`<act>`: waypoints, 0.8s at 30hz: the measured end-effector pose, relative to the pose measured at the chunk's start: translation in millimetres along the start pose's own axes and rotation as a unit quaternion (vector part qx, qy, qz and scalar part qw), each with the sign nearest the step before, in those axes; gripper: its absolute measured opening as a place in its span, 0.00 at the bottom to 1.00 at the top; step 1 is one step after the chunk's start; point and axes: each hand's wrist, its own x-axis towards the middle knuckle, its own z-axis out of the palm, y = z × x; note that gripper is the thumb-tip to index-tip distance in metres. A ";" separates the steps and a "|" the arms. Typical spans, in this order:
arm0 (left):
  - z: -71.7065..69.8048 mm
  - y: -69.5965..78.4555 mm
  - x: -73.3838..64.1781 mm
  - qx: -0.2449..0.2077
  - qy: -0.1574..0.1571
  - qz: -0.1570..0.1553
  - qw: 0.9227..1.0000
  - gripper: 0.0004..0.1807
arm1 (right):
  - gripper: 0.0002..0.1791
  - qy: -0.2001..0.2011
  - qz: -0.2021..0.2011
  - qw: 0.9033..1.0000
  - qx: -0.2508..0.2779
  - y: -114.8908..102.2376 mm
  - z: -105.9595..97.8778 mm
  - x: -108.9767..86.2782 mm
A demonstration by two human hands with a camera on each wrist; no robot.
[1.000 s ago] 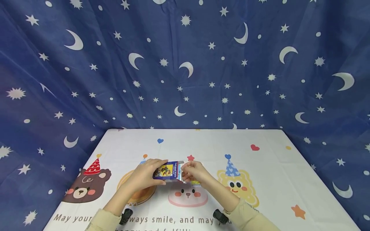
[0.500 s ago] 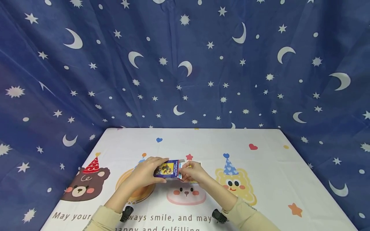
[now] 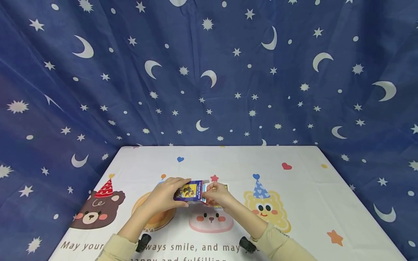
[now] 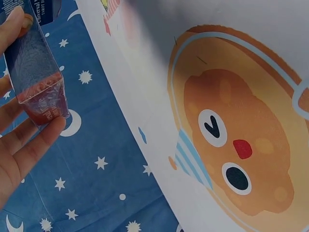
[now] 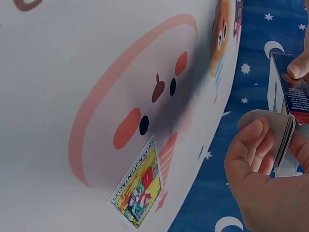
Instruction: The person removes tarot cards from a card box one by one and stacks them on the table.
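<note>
A dark blue tarot card box (image 3: 187,192) lies across the fingers of my left hand (image 3: 164,195), which grips it by its long edges. Its clear-wrapped, reddish end (image 4: 46,99) shows in the left wrist view. The open end faces right, with pale-blue-edged tarot cards (image 3: 204,189) at its mouth. There my right hand (image 3: 220,195) pinches the cards, thumb above and fingers beneath. In the right wrist view a grey rounded flap (image 5: 276,124) sits against those fingers. One loose card, the Queen of Pentacles (image 5: 140,191), lies face up on the cloth below, partly hidden by my right hand in the head view.
The table wears a white cloth (image 3: 254,159) printed with cartoon faces and lettering. Behind it hangs a blue curtain (image 3: 209,90) with moons and stars. Black wrist-worn devices (image 3: 247,244) sit at both cuffs.
My right hand has moved slightly left, closer to the box mouth, its fingers now right against it. The box and my left hand have barely shifted; more of the loose card shows.
</note>
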 end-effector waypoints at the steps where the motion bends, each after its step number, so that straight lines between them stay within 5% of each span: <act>1: -0.1 -0.2 0.0 -0.002 0.001 0.001 1.000 0.43 | 0.10 0.002 0.001 1.000 0.000 -0.4 -0.1 0.0; 24: -2.0 -8.3 -4.8 0.004 -0.007 -0.021 1.000 0.43 | 0.06 0.002 -0.010 1.000 0.020 -3.5 -4.3 -6.6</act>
